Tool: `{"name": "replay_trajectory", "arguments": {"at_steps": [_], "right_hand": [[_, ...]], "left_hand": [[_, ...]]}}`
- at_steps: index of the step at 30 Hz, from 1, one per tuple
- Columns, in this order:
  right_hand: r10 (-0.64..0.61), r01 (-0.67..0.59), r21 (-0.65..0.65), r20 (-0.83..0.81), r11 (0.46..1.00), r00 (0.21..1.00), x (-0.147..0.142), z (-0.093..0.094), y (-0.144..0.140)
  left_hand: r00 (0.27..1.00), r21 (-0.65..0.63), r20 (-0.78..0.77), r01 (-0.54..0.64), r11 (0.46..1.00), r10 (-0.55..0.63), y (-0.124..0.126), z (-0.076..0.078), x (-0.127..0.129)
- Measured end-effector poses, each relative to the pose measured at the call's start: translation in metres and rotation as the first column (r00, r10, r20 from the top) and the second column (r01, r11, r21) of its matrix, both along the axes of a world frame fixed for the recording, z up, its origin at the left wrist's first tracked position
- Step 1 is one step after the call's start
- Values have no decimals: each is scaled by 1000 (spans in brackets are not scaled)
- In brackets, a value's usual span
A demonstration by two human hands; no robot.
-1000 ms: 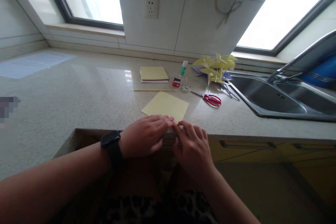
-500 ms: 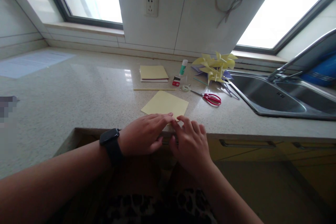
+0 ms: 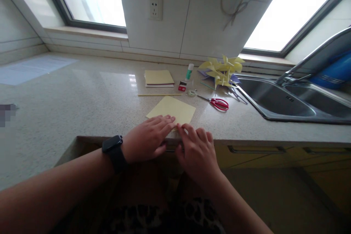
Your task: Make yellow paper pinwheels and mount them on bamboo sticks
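A pale yellow sheet of paper lies on the countertop near its front edge, one corner toward me. My left hand, with a dark watch on the wrist, rests flat on the sheet's near left part, fingers stretched out. At the near corner, my right hand presses with a bent index finger, its other fingers curled; the thumb hangs below the counter edge. The hands partly hide that corner. Just beyond the sheet lies a thin yellow stick.
Behind are a stack of coloured paper, a glue stick, a small red box, a tape roll and red-handled scissors. Yellow paper pinwheels lie beside the steel sink. A printed sheet is at left.
My left fingers have slid slightly left and flattened onto the paper, away from the right fingertips. My right index finger stays at the near corner. The view has shifted a little.
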State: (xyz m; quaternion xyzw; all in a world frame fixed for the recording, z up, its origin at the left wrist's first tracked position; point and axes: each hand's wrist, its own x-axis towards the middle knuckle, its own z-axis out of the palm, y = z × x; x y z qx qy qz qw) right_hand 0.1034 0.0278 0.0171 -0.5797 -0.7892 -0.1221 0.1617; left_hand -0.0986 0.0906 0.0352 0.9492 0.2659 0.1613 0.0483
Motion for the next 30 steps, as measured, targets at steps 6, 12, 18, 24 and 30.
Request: {"name": "replay_trajectory", "arguments": {"at_steps": [6,12,18,24,30], "right_hand": [[20,-20,29,-23,999,1000,0,-1,-6],[52,-48,50,-68,998,996,4,-2,-12],[83,-76,59,-118,995,990,6,-3,-15],[72,-64,70,-118,996,990,4,-2,-15],[19,-15,61,-65,998,998,0,-3,-13]], "left_hand": [[1000,-3,-27,-16,1000,16,2,3,2],[998,36,-54,-28,999,30,0,5,1],[995,52,-86,-37,998,41,-1,7,2],[995,62,-92,-39,997,45,-1,5,2],[995,67,-91,-41,997,47,-1,6,2]]}}
